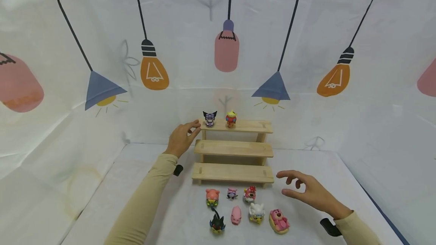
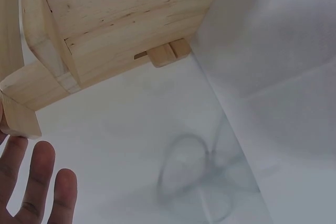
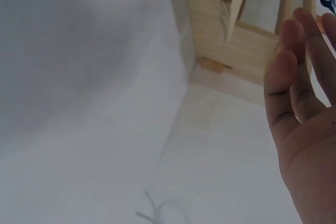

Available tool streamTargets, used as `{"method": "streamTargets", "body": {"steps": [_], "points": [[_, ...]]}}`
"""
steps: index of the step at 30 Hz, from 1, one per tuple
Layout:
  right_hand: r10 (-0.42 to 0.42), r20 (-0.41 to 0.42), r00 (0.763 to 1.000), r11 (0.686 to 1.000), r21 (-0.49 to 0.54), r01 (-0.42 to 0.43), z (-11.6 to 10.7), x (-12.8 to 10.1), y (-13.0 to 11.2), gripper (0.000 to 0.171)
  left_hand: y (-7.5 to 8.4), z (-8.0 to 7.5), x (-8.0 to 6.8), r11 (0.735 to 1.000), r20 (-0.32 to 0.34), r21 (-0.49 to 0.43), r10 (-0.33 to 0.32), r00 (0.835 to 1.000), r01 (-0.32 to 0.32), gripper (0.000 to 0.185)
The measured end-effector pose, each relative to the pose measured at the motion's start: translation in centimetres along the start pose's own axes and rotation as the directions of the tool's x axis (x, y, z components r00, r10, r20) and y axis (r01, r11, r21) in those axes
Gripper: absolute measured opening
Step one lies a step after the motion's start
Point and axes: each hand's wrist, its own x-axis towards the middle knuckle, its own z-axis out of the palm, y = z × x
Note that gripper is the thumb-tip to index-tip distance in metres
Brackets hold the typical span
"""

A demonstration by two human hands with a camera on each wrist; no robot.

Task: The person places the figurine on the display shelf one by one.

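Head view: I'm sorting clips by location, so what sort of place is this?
Probably a staged tabletop set: printed lamp backdrop on all sides, white-covered table, wooden stepped stand with small toy figures.

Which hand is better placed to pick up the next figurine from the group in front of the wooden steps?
Probably the right hand: it hovers open beside the figurines on the table, close to the pink bear figurine. The left hand is up at the top step, beside the purple figurine.

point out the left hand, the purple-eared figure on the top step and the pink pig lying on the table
left hand [image 1: 180, 138], head view, back of the hand
purple-eared figure [image 1: 209, 118], head view, its face
pink pig [image 1: 235, 215], head view, its body
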Motion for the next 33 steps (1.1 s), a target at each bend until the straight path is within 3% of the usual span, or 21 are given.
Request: {"method": "streamTargets", "body": {"steps": [9, 24, 28, 33], "points": [[0.040, 0.104, 0.994, 0.994, 0.093, -0.050, 1.0, -2.1, 1.2, 0.047, -0.1, 0.1, 0.1, 1.000, -0.004, -0.008, 0.017, 1.000, -0.017, 0.032], [0.079, 0.280, 0.957, 0.964, 0.221, -0.144, 2.2, -4.5, 2.6, 0.052, -0.1, 0.2, 0.0, 1.000, -0.008, -0.013, 0.016, 1.000, -0.016, 0.030], [0.069, 0.301, 0.951, 0.967, 0.214, -0.138, 2.7, -4.7, 2.6, 0.056, 0.0, 0.0, 0.0, 1.000, 0.002, -0.012, 0.006, 1.000, -0.006, 0.029], [0.000, 0.318, 0.948, 0.966, 0.247, -0.083, 2.9, -4.8, 2.4, 0.056, 0.0, 0.0, 0.0, 1.000, 0.007, -0.012, 0.000, 1.000, 0.000, 0.029]]}}
